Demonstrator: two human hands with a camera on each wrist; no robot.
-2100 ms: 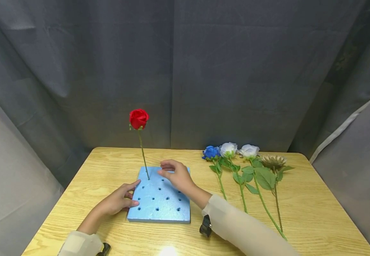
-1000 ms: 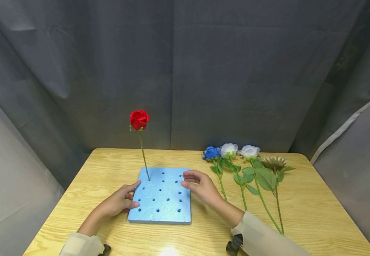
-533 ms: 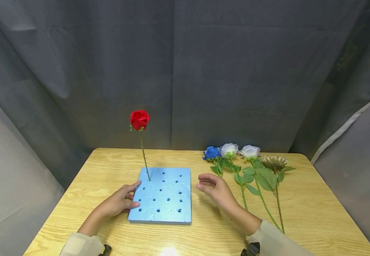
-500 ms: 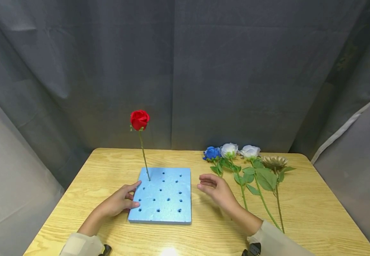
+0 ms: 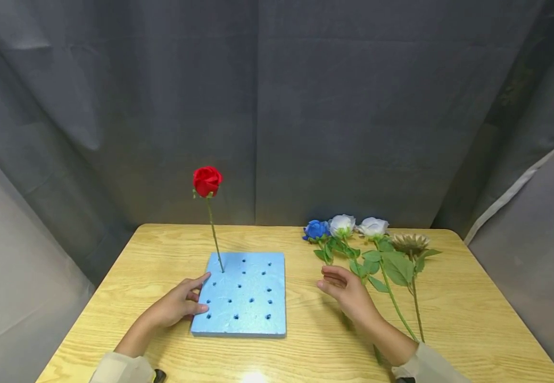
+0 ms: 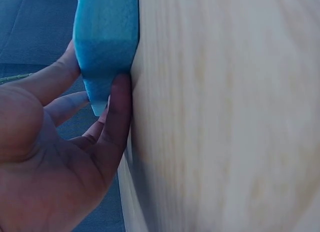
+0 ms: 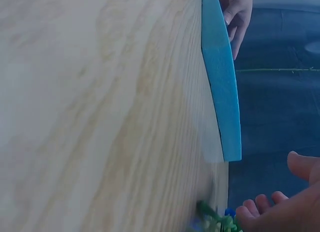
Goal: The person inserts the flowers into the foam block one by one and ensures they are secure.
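A light blue foam board point(image 5: 253, 327) with rows of holes lies on the wooden table. Upright in a hole near its back left, slightly tilted, stands a red rose point(image 5: 207, 181). My left hand point(image 5: 176, 304) grips the board's left edge; in the left wrist view its fingers point(image 6: 118, 109) lie along the foam's side. Right of the board, my right hand point(image 5: 348, 298) hovers with nothing in it, fingers loosely bent. It overlaps the stem of a blue rose point(image 5: 316, 230) in the head view. Beside that lie two white roses point(image 5: 341, 226) and a brownish sunflower point(image 5: 410, 243).
The flowers lie side by side on the right half of the table point(image 5: 162, 255), heads toward its back edge, with green leaves point(image 5: 398, 267) overlapping. A grey curtain point(image 5: 353, 106) hangs behind the table and at both sides.
My right hand has moved right, from above the board near the red rose's stem to the blue rose's stem. My left hand stays at the board's left edge.
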